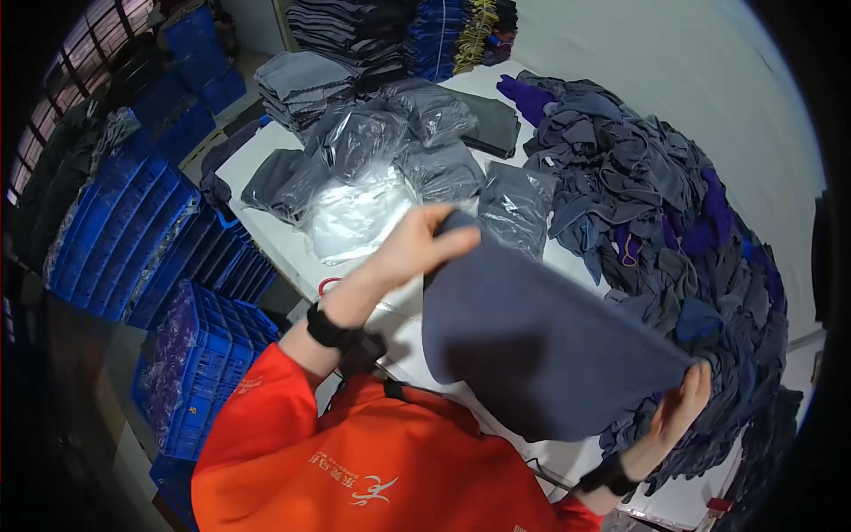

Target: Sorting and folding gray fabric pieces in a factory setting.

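A dark grey-blue piece of fabric (550, 346) is stretched between my two hands above the table's near edge. My left hand (425, 246) pinches its upper left corner, thumb over the cloth. At the lower right corner, my right hand (681, 406) grips the edge with its fingers. The fabric hangs in a smooth curve between them, slightly blurred. Just beyond my left hand lies a stack of clear plastic bags (359, 213), bright with glare. A grey bagged pack (517, 208) sits right behind the cloth.
A big heap of loose grey garments (620, 177) with purple pieces covers the table's right side. Bagged grey packs (359, 133) and folded stacks (346, 35) stand at the back. Blue crates (217, 363) are on the left. A red loop (329, 285) lies near the table's left edge.
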### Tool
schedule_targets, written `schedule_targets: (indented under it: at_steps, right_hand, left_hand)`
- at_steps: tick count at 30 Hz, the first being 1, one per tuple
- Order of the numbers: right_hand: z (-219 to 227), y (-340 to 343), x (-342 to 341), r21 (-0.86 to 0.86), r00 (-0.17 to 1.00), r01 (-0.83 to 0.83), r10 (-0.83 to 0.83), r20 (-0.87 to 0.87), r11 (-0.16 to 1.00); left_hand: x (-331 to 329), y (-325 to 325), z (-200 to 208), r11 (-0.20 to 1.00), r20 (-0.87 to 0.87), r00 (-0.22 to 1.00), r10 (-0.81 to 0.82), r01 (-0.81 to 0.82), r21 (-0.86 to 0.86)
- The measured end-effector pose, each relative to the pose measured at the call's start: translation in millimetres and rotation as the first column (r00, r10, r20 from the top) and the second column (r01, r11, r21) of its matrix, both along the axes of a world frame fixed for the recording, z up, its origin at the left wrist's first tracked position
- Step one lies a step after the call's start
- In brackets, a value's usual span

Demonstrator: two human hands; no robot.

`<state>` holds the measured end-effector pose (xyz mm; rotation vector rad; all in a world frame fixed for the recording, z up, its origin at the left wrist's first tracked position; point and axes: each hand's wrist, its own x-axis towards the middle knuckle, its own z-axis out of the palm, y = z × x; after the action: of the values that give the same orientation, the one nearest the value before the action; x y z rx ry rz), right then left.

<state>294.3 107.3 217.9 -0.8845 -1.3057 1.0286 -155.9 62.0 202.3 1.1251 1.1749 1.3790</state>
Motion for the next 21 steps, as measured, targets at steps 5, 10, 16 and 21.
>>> schedule_targets:
  at_steps: [5, 10, 16, 21]
  right_hand:
    - [16, 13, -20, 0.042, 0.997, -0.043, 0.046, -0.066, 0.998]
    - [-54, -25, -21, -0.176, 0.976, 0.091, -0.123, -0.182, 0.98]
    - [-148, -114, -1, -0.622, 0.998, 0.055, -0.053, 0.022, 0.781]
    - [-202, -72, -23, -0.732, 0.959, 0.168, -0.28, -0.032, 0.66]
  left_hand:
    - [-31, 8, 0, 0.978, 0.156, 0.975, 0.158, -0.177, 0.114]
    - [-33, -35, -51, 0.994, 0.153, 0.982, 0.106, -0.101, -0.04]
    - [-20, -104, -122, 0.779, -0.037, 0.997, -0.065, 0.027, -0.627]
    - [36, -54, -206, 0.783, 0.188, 0.872, 0.451, -0.285, -0.553]
